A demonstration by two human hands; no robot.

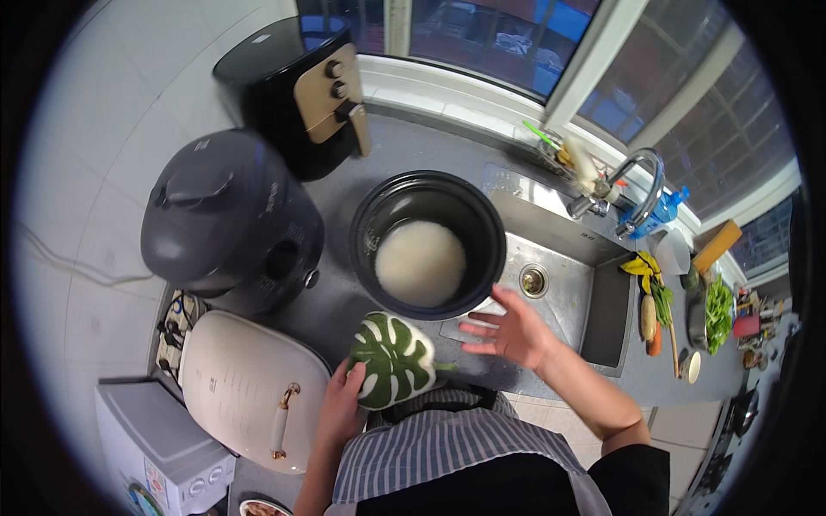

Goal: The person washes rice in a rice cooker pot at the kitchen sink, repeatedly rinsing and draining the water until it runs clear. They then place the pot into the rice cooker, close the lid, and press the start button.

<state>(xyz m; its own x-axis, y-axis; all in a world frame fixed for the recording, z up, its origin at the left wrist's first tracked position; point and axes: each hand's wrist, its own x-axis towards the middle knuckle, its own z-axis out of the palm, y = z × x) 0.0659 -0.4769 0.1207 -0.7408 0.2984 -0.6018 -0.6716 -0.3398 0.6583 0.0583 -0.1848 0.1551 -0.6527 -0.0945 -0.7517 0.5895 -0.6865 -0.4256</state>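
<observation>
A black inner cooking pot [366, 258] sits on the grey counter beside the sink, its rim close to the sink's left edge. White rice [419, 264], apparently in cloudy water, lies in its bottom. My left hand [345, 390] grips the left edge of a green and white cloth [392, 361] patterned like a monstera leaf, just below the pot on my side. With fingers spread, my right hand [513, 329] is at the pot's lower right rim. The thumb overlaps that rim; whether it touches I cannot tell.
Left of the pot stand a dark grey multicooker [226, 213] and a black air fryer [277, 90]. Nearer me is a cream handled lid [251, 387]. The steel sink [561, 322] with its faucet [645, 187] lies to the right, then vegetables [648, 316] and a bowl of greens [717, 313].
</observation>
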